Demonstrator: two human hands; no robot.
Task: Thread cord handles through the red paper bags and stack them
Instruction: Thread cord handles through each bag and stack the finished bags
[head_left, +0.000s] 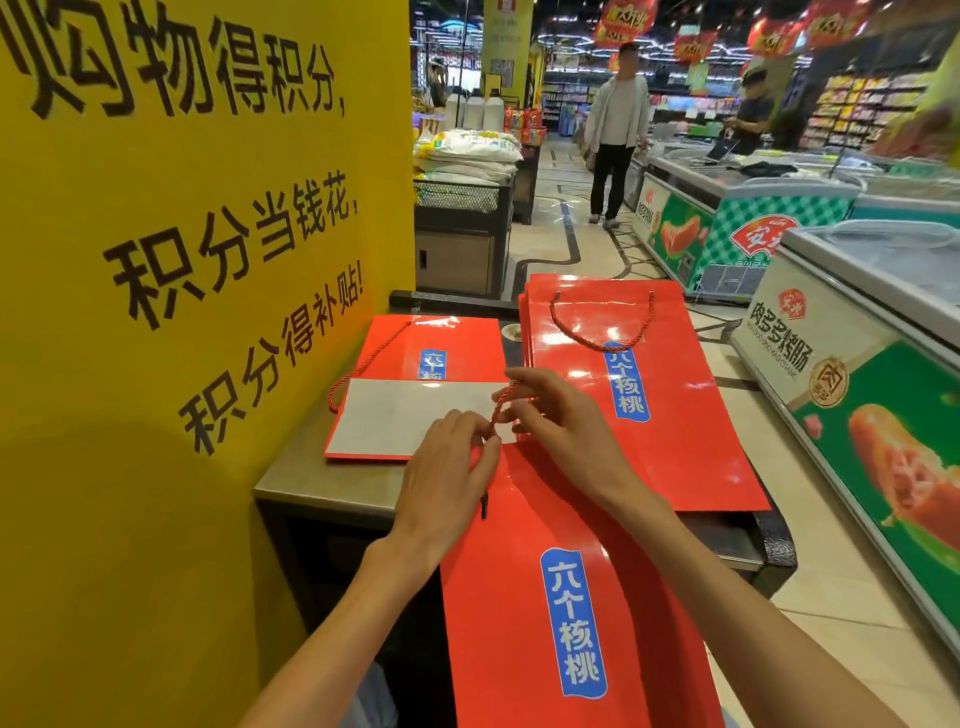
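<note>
A flat red paper bag (550, 597) with a blue label lies in front of me, hanging over the counter's near edge. My left hand (447, 478) pinches a red cord (501, 402) at the bag's top edge. My right hand (561, 421) grips the same cord a little higher, where it loops up. The cord's dark tip (484, 506) pokes out below my left hand. To the right lies a stack of red bags (670, 415) with a cord handle (597, 338) on the top one. At the back left lies another red bag (431, 343), white flap (410, 415) folded over.
A yellow sign wall (182, 312) stands close on the left. The metal counter (296, 467) carries the bags. Chest freezers (857, 405) line the right side. Two people (615, 135) stand in the aisle beyond, past a display of white sacks (467, 156).
</note>
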